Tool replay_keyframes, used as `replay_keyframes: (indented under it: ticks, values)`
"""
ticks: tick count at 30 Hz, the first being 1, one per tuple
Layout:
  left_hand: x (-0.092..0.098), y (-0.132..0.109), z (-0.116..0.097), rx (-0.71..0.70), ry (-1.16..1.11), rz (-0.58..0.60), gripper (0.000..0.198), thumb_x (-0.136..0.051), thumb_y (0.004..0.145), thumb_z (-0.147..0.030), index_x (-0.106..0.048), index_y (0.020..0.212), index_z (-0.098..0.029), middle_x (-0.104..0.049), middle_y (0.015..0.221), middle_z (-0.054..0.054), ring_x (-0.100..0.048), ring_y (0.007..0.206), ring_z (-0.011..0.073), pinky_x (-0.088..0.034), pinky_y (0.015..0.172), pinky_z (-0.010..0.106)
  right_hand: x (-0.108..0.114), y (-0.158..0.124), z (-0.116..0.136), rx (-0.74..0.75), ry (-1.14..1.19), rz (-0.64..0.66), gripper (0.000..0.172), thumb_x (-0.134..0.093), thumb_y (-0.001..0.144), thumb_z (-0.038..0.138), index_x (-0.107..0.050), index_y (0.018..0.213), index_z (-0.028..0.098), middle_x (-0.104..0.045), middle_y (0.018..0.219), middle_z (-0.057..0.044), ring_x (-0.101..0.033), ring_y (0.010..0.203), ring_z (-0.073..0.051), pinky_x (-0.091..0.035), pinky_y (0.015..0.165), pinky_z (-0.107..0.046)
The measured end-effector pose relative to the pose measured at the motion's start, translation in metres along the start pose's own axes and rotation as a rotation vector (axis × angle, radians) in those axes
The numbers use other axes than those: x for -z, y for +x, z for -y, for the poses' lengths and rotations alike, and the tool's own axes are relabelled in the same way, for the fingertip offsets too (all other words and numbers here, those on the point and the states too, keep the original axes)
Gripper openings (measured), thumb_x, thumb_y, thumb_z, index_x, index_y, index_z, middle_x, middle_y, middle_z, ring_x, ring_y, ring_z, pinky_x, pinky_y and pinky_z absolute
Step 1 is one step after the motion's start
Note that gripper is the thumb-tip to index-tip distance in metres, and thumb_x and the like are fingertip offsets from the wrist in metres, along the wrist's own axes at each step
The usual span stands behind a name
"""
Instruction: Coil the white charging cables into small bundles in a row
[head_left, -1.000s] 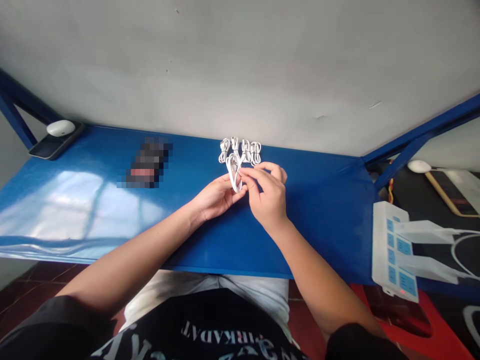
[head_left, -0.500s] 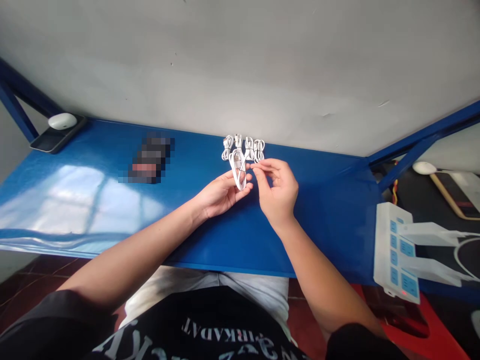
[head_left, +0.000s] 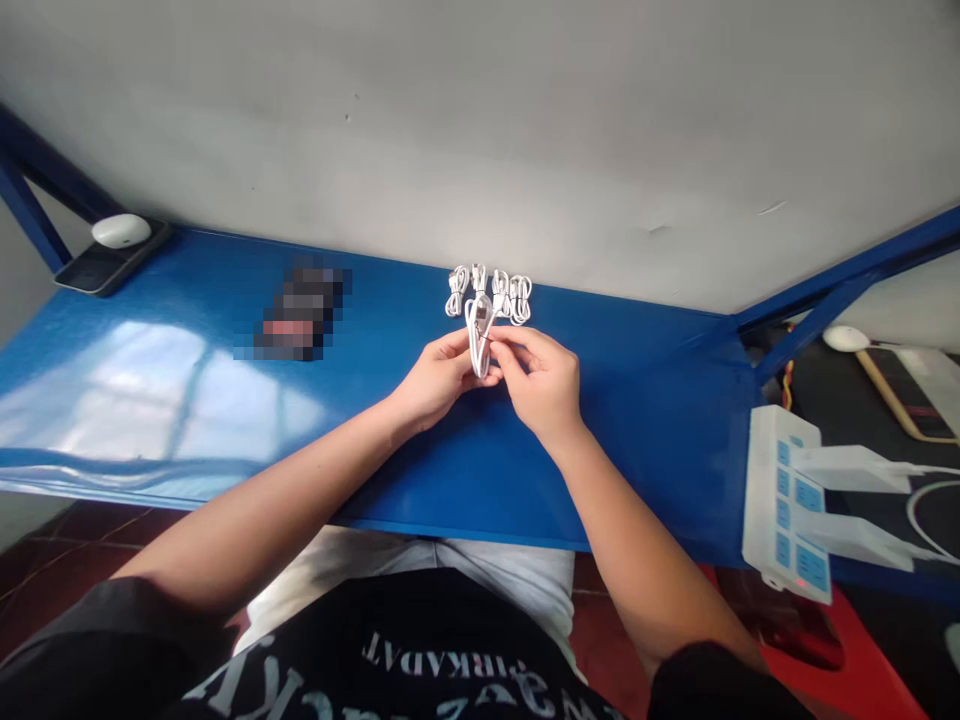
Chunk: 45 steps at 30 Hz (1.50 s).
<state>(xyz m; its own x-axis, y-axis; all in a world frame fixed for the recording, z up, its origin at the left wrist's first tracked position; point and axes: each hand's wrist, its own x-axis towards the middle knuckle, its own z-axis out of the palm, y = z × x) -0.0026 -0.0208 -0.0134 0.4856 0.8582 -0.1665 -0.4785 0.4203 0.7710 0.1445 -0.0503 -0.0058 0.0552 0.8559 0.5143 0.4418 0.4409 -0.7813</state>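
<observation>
A coiled white cable (head_left: pixel 478 328) stands between both my hands over the blue table (head_left: pixel 637 420). My left hand (head_left: pixel 435 378) grips its lower part with fingers closed round it. My right hand (head_left: pixel 541 385) pinches the coil's middle from the right with thumb and forefinger. Just behind, a row of several bundled white cables (head_left: pixel 490 291) lies on the table against the grey wall.
A dark blurred object (head_left: pixel 296 320) lies on the table to the left. A white puck on a dark tray (head_left: pixel 112 250) sits at the far left corner. A white power strip (head_left: pixel 787 505) with plugged-in chargers is at the right, beyond the table's edge.
My right hand opened and drew away from the coil half a second ago, then came back and pinched it again. The left hand kept its hold throughout.
</observation>
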Motion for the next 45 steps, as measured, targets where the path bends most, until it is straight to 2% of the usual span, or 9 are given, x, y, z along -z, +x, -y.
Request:
replay_keyframes:
  ticks: [6,12,17,22,25,29,34,40,45]
  values:
    - [-0.001,-0.001,-0.002,-0.017,0.079,0.012,0.014,-0.074,0.083,-0.021,-0.072,0.095,-0.014,-0.065,0.071,0.001,-0.06,0.063,0.0082,-0.051,0.064,0.021,-0.001,0.002,0.003,0.131,-0.087,-0.012,0.017,-0.064,0.093,0.018,-0.079,0.099,0.025,-0.076,0.101,-0.006,-0.072,0.096,-0.021,-0.059,0.089,-0.037]
    - [-0.002,-0.001,-0.001,-0.05,0.132,0.004,0.013,-0.07,0.085,-0.02,-0.072,0.096,-0.014,-0.063,0.073,0.0,-0.057,0.061,0.0072,-0.046,0.057,0.019,-0.006,-0.001,0.001,0.04,-0.037,-0.052,0.017,-0.063,0.094,0.02,-0.078,0.095,0.025,-0.071,0.098,-0.005,-0.07,0.091,-0.02,-0.059,0.081,-0.035]
    - [-0.004,-0.002,0.002,-0.065,0.132,-0.017,0.01,-0.069,0.085,-0.02,-0.071,0.092,-0.013,-0.063,0.07,0.0,-0.057,0.06,0.0079,-0.048,0.06,0.02,-0.009,-0.002,0.0,0.054,-0.028,-0.041,0.017,-0.061,0.096,0.02,-0.077,0.096,0.025,-0.069,0.097,-0.005,-0.069,0.093,-0.02,-0.058,0.085,-0.035]
    - [-0.003,-0.001,0.003,-0.123,0.219,-0.089,0.015,-0.064,0.087,-0.016,-0.074,0.097,-0.012,-0.064,0.071,0.001,-0.055,0.06,0.0086,-0.046,0.055,0.019,-0.013,-0.004,0.001,0.028,-0.017,-0.007,0.017,-0.06,0.097,0.025,-0.077,0.098,0.025,-0.069,0.102,-0.006,-0.069,0.096,-0.021,-0.059,0.087,-0.036]
    - [0.0,0.001,0.007,-0.174,0.239,-0.141,0.018,-0.063,0.087,-0.016,-0.075,0.1,-0.013,-0.068,0.078,0.003,-0.054,0.061,0.0081,-0.048,0.057,0.019,-0.019,-0.007,0.003,-0.028,0.052,0.004,0.015,-0.066,0.094,0.031,-0.077,0.1,0.025,-0.071,0.109,-0.008,-0.07,0.102,-0.023,-0.06,0.091,-0.039]
    - [0.003,0.003,0.015,-0.242,0.267,-0.178,0.024,-0.065,0.087,-0.019,-0.075,0.108,-0.014,-0.072,0.084,0.003,-0.056,0.063,0.0089,-0.049,0.058,0.02,-0.028,-0.01,0.002,-0.154,0.192,-0.061,0.014,-0.074,0.088,0.036,-0.078,0.093,0.024,-0.073,0.108,-0.008,-0.072,0.1,-0.024,-0.062,0.09,-0.039]
    - [-0.002,0.001,0.019,-0.278,0.186,-0.175,0.023,-0.068,0.085,-0.019,-0.075,0.106,-0.014,-0.07,0.083,0.002,-0.057,0.065,0.0093,-0.051,0.06,0.021,-0.03,-0.01,0.0,-0.255,0.267,-0.111,0.023,-0.08,0.082,0.041,-0.078,0.096,0.023,-0.076,0.104,-0.007,-0.073,0.098,-0.025,-0.065,0.08,-0.037]
    - [-0.008,-0.004,0.008,-0.204,0.023,-0.15,0.028,-0.078,0.08,-0.026,-0.075,0.105,-0.014,-0.071,0.085,0.003,-0.058,0.068,0.0094,-0.051,0.063,0.021,-0.025,-0.009,0.006,-0.181,0.225,-0.06,0.019,-0.071,0.091,0.04,-0.08,0.098,0.025,-0.073,0.112,-0.008,-0.072,0.103,-0.024,-0.064,0.087,-0.04]
    - [-0.006,-0.006,0.005,-0.146,-0.015,-0.059,0.03,-0.081,0.078,-0.027,-0.076,0.104,-0.015,-0.073,0.09,0.004,-0.064,0.075,0.0109,-0.055,0.07,0.023,-0.022,-0.006,0.009,-0.259,0.285,-0.099,0.019,-0.079,0.083,0.039,-0.078,0.093,0.022,-0.075,0.103,-0.007,-0.072,0.098,-0.023,-0.063,0.085,-0.038]
